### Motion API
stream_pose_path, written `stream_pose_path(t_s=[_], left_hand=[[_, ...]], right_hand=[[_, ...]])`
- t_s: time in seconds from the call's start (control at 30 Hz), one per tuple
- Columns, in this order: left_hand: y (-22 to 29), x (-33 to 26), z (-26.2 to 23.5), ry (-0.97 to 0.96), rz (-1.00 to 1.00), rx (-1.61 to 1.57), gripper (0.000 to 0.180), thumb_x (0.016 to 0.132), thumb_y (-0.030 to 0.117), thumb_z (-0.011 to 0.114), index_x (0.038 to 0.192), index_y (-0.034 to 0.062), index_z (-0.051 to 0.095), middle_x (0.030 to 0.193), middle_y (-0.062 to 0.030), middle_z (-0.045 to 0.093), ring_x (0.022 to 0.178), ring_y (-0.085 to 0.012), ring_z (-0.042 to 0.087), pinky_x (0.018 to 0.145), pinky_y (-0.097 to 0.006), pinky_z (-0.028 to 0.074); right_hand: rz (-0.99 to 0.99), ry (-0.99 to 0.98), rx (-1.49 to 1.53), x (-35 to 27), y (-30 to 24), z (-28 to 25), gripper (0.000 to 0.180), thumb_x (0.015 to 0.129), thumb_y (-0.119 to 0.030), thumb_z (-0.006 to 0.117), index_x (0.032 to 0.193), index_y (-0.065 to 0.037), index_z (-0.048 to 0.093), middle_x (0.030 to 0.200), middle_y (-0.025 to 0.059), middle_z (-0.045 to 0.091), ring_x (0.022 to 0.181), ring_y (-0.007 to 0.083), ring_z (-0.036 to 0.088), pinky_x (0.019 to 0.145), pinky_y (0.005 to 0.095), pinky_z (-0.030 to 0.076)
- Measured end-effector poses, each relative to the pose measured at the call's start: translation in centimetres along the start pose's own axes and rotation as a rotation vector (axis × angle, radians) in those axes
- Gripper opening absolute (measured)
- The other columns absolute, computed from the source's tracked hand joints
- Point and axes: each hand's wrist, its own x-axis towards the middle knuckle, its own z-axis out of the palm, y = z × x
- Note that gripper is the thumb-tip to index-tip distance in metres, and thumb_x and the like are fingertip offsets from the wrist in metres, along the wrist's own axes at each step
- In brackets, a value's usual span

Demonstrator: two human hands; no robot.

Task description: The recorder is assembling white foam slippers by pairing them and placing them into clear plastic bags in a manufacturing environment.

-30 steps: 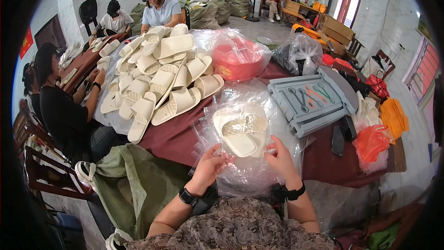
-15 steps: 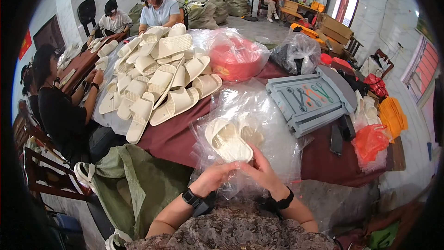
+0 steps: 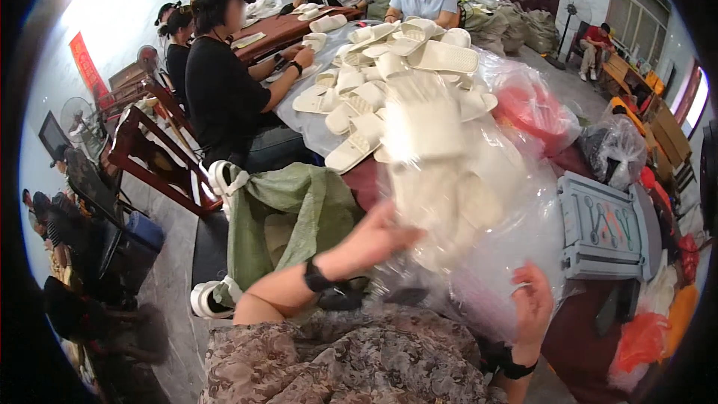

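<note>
A pair of cream slippers (image 3: 430,131) in a clear plastic bag is raised in front of me, smeared by motion. My left hand (image 3: 374,239) grips the bag's lower left edge; its fingertips are blurred. To the right, my right hand (image 3: 532,299) is apart from the slippers, fingers loosely curled and spread, with nothing in them. Under it lie flat clear plastic bags (image 3: 486,295) on the table. Just beyond the raised pair is a heap of loose cream slippers (image 3: 359,105). Left of my left forearm stands an open green woven sack (image 3: 299,202).
A grey plastic case (image 3: 606,224) with printed tool shapes lies on the right of the table. Behind it are a bagged red basin (image 3: 527,108) and an orange-red bag (image 3: 639,344). A wooden chair (image 3: 157,153) and a co-worker in black (image 3: 224,82) are on the left.
The view has swung left. The slippers, held low by both hands before, are now lifted closer and bagged in clear plastic. My right hand has let go and moved right.
</note>
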Motion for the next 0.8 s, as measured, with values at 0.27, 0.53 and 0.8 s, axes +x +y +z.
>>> stream_pose_path(t_s=[0.27,0.53,0.8], left_hand=[[12.2,-8.8,-12.6,0.913,0.07,1.498,0.05,0.079,0.012,0.063,0.126,-0.0011,0.053,0.09,-0.0222,0.069,0.085,-0.0358,0.069,0.078,-0.043,0.053],[4.6,-11.9,-30.0,0.264,-0.659,1.702,0.028,0.073,0.024,0.065,0.082,-0.0016,0.071,0.082,-0.0229,0.069,0.077,-0.036,0.068,0.07,-0.045,0.053],[-8.5,-6.9,-32.3,0.226,-0.478,1.231,0.032,0.079,0.023,0.069,0.102,0.0017,0.07,0.092,-0.0184,0.071,0.085,-0.0325,0.068,0.076,-0.043,0.052]], right_hand=[[0.072,0.266,-0.31,0.0,3.0,-1.6,0.022,0.089,-0.003,0.062,0.11,-0.004,0.066,0.107,0.0048,0.064,0.093,0.0145,0.06,0.072,0.0276,0.046],[0.063,0.204,-0.346,0.1,5.0,-1.1,0.019,0.089,-0.003,0.063,0.107,-0.004,0.067,0.101,0.003,0.065,0.09,0.0124,0.061,0.068,0.0245,0.045],[0.082,0.199,-0.4,-0.1,5.2,-0.7,0.015,0.089,-0.004,0.063,0.103,-0.005,0.068,0.094,0.0029,0.066,0.085,0.0126,0.061,0.066,0.0243,0.045]])
